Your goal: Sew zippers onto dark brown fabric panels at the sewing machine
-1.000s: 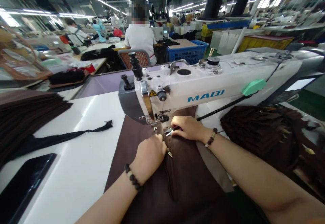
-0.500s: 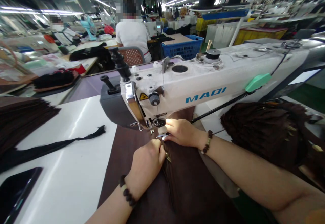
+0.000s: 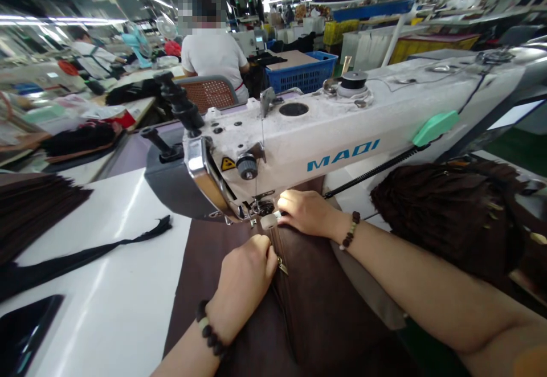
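Left fingers (image 3: 270, 258): pinching smooth brown fabric (image 3: 316, 291).
Right fingers (image 3: 293, 201): grasping a mostly hidden metallic tool (image 3: 279, 215).
Zipper pull (image 3: 282, 266): lying just beside the left fingers, flat, brassy.

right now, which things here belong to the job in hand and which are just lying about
Seemingly in the job:
sewing machine
brown fabric
metallic zip pull
small tool in the right grip, mostly hidden

Apparently lying about:
black phone-like slab
black cloth strip
blue basket
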`<state>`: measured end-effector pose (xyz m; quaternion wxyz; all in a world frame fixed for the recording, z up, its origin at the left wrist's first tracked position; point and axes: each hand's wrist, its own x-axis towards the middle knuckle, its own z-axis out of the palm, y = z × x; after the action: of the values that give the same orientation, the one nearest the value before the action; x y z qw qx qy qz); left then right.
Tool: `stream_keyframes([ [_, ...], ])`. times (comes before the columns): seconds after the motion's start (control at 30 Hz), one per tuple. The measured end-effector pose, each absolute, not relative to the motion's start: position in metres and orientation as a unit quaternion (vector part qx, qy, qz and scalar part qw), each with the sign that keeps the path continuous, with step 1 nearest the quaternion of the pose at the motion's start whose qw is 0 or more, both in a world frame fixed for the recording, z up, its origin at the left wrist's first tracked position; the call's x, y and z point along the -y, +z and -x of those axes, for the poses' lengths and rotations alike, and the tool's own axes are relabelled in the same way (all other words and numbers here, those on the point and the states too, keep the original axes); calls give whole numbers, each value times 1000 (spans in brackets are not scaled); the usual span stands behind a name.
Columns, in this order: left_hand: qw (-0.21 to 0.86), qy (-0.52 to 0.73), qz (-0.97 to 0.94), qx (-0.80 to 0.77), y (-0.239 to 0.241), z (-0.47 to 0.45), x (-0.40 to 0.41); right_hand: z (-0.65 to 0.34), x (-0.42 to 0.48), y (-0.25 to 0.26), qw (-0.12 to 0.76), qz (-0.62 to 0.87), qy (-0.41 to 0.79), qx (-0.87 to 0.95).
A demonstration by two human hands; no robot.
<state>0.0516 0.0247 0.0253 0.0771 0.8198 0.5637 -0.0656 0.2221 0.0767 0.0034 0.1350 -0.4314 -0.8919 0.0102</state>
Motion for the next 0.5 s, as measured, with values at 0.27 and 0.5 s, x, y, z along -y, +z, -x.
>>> stream_keyframes([
  [0.27,85,-65,-813,-573,25,-49,-24,-228,-79,10,134,407,66,901],
  [0.5,87,-47,-817,-568,23,-47,-24,-225,-79,8,138,402,64,903],
])
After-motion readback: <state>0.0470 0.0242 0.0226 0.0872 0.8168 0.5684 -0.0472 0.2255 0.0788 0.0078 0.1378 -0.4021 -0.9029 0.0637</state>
